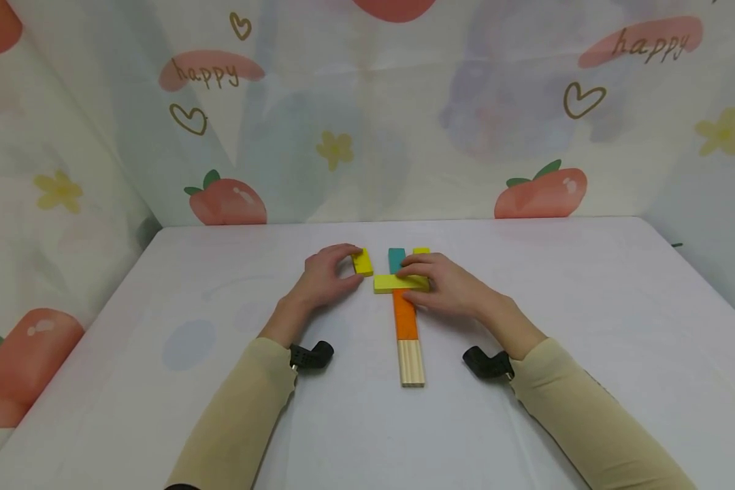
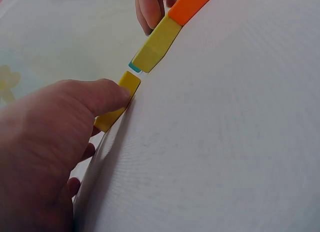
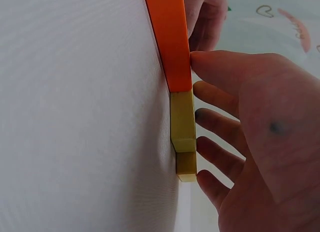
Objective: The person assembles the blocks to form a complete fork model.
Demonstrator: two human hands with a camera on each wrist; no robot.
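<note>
My left hand point(image 1: 324, 278) pinches a small yellow block point(image 1: 362, 263) between thumb and fingers, on the table left of the other blocks. In the left wrist view the thumb lies across this yellow block point(image 2: 131, 82). My right hand point(image 1: 450, 284) rests over the right part of a crosswise yellow-green block point(image 1: 384, 284), fingers spread. Its thumb touches the side of an orange block point(image 1: 405, 318), which runs toward me from the crosswise one. Beyond the crosswise block lie a teal block point(image 1: 396, 258) and another yellow block point(image 1: 421, 250), partly hidden by the right fingers.
A striped natural-wood block point(image 1: 412, 364) extends the orange one toward me. The white tabletop point(image 1: 233, 381) reaches back to a printed cloth wall point(image 1: 373, 163). Black wrist cameras point(image 1: 312, 355) sit on both wrists.
</note>
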